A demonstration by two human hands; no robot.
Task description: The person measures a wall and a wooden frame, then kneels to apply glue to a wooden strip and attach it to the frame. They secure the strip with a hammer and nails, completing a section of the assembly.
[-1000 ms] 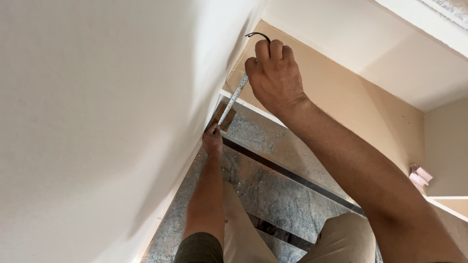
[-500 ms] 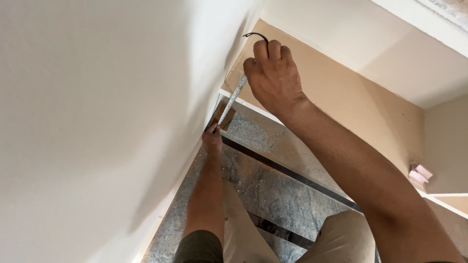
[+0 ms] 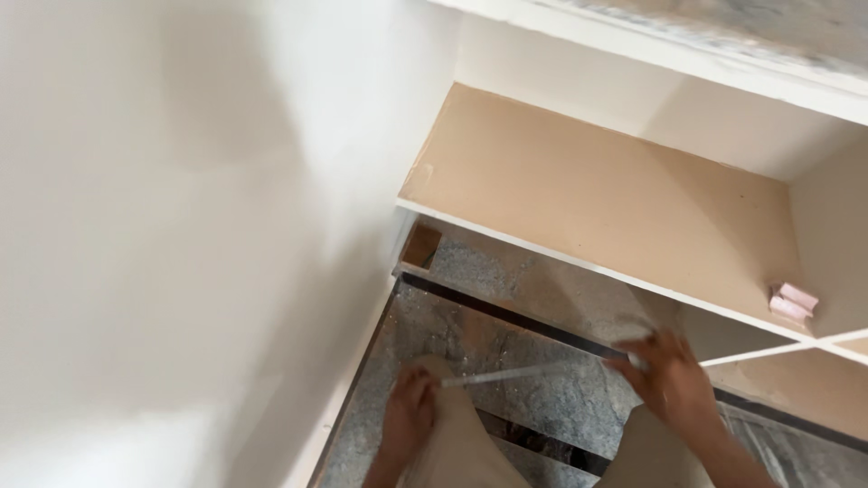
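Two bare hands are low in the view, and between them runs a thin white strip (image 3: pixel 533 371), like a pulled-out measuring tape. The left hand (image 3: pixel 411 411) is at the near end of the strip; its fingers are curled down around that end, closed on it, just above the person's beige trouser leg (image 3: pixel 457 447). The right hand (image 3: pixel 674 384) is blurred by motion, but its fingers look pressed together on the far end of the strip, near a small grey piece at the fingertips; I cannot tell what this piece is.

The strip lies almost level, a little higher on the right side, and it hangs over the grey speckled stone floor (image 3: pixel 542 316). A dark band (image 3: pixel 506 312) crosses the floor behind the strip. Above the hands is a light brown shelf board (image 3: pixel 597 190) with a white front edge. On the right end of this shelf, in the corner, lies a small pink object (image 3: pixel 793 301). A wide white wall panel (image 3: pixel 181 226) fills the left side. A small brown block (image 3: pixel 421 245) sits under the left corner of the shelf.
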